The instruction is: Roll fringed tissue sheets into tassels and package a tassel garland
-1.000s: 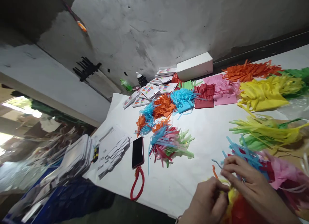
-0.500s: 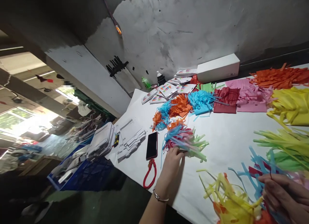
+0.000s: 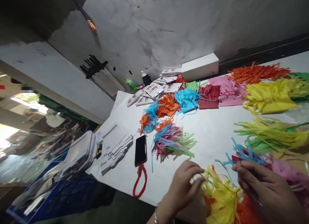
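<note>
My left hand (image 3: 183, 185) rests at the near edge of the white table (image 3: 212, 127), its fingertips pinching strips of a yellow and orange fringed paper bundle (image 3: 220, 196). My right hand (image 3: 262, 185) lies over the right side of that bundle, fingers curled, touching blue and red paper strips (image 3: 243, 153). A mixed tassel pile of blue, pink, red and green strips (image 3: 172, 142) lies just beyond my left hand.
A black phone (image 3: 140, 150) with a red wrist loop (image 3: 139, 184) lies left of the tassel pile. Stacks of fringed paper in several colours (image 3: 267, 95) line the far side, with a white box (image 3: 200, 67), printed cards (image 3: 154, 90) and paper stacks (image 3: 116, 148).
My left hand has drawn back from the mixed tassel pile to the yellow bundle near me. My right hand has shifted up onto the blue and red strips.
</note>
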A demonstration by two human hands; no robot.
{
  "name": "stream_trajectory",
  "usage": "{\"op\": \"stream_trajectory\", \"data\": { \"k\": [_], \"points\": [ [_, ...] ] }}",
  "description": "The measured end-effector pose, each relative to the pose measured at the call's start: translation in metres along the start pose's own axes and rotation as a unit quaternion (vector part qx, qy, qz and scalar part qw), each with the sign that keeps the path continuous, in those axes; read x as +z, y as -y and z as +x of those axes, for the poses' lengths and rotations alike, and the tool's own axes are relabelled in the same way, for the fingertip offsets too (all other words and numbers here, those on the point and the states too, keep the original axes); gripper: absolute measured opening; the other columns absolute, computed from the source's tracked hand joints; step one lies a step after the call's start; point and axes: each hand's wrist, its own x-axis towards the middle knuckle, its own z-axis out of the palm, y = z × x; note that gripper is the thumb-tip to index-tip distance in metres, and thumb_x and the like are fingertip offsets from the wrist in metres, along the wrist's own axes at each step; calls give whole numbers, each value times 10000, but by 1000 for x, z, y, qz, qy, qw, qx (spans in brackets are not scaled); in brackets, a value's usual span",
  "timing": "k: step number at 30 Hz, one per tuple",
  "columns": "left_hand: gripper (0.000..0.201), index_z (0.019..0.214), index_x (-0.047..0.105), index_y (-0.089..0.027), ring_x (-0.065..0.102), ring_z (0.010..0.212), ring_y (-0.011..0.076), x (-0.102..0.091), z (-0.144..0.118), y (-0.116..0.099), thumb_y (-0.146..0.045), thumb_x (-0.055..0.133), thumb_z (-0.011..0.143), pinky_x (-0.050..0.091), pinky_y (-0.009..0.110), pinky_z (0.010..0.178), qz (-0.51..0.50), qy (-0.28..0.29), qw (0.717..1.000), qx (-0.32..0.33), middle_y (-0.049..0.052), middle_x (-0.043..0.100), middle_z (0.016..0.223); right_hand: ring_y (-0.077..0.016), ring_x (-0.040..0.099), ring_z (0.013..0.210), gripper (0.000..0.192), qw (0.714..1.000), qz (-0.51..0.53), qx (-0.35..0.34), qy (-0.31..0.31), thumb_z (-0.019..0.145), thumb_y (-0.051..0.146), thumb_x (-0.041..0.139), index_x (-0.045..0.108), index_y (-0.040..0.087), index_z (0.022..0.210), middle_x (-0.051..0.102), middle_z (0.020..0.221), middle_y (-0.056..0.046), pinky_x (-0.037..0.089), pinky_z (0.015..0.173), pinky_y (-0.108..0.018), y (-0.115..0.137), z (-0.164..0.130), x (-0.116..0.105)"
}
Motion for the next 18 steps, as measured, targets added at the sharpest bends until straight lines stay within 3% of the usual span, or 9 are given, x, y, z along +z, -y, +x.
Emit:
{"op": "stream_trajectory", "data": {
  "k": [3,5,7,9,12,15,18],
  "points": [
    [397,1185,656,-183,633,995,331,49,11,-31,-341,777,842,488,476,915,-13,61,997,39,165,738,1083,-123,536,516,278,998,35,0,45,896,488,722,734,215,843,584,595,13,456,456,-183,15,5,6],
    [244,1092,674,-190,624,936,337,76,19,-40,-299,723,878,459,495,890,18,76,996,48,165,748,1004,-120,527,509,269,998,35,-11,48,900,477,722,748,219,825,570,567,20,450,459,-183,20,7,6],
    [77,963,682,-203,615,879,310,90,24,-41,-205,615,924,446,460,836,23,72,996,40,144,739,905,-127,554,528,251,999,45,-12,29,892,463,736,756,223,819,619,607,9,471,478,-191,24,8,2],
    [131,942,681,-203,609,874,284,88,24,-38,-150,562,930,438,429,833,-5,66,997,29,124,724,881,-139,597,565,228,999,43,-21,-7,883,453,750,771,231,836,677,676,-6,502,504,-199,28,9,-4],
    [203,1086,685,-201,608,880,257,69,16,-36,-170,524,966,447,387,827,-43,55,997,25,112,717,913,-178,673,646,221,994,-23,-103,-24,882,454,749,805,244,842,732,737,-32,573,592,-231,40,13,-15],
    [252,1190,662,-204,613,842,237,52,6,-38,-233,489,1010,451,330,743,-53,60,996,32,106,715,907,-206,721,744,165,978,-76,-196,16,916,399,724,824,271,884,769,797,-42,603,680,-252,49,17,-21],
    [246,1130,674,-207,627,809,215,49,2,-43,-303,471,1030,447,308,726,-88,82,993,22,98,722,905,-199,733,846,129,967,-57,-234,88,944,310,700,812,330,1004,776,875,-23,600,745,-248,49,17,-19]
  ]
}}
